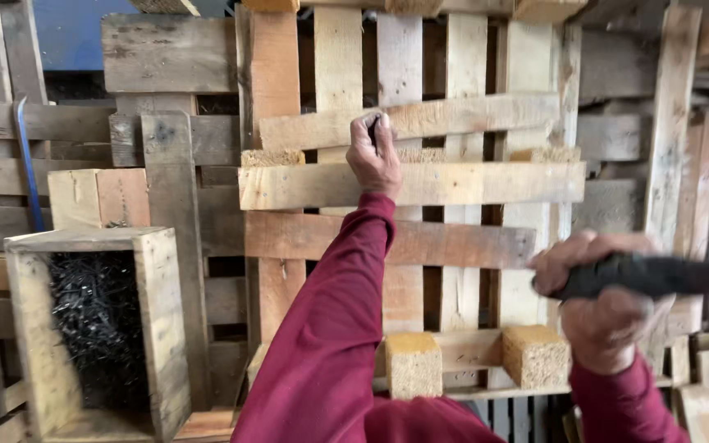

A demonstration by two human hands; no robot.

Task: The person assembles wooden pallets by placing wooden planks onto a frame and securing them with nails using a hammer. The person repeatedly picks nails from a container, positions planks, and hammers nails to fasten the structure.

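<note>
While the left hand (375,156) pinches a small dark nail (373,130) against the slanted plank (453,117) at upper centre, the right hand (596,308) clamps a dark hammer handle (658,276) at right. Nail looks stiff, light, easily dropped; best pinched near its head.

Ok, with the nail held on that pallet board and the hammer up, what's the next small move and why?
Probably a light tap first: the left hand pinches a dark nail against the upper slat, fingers close beside it, while the right hand holds the hammer handle drawn back.
</note>
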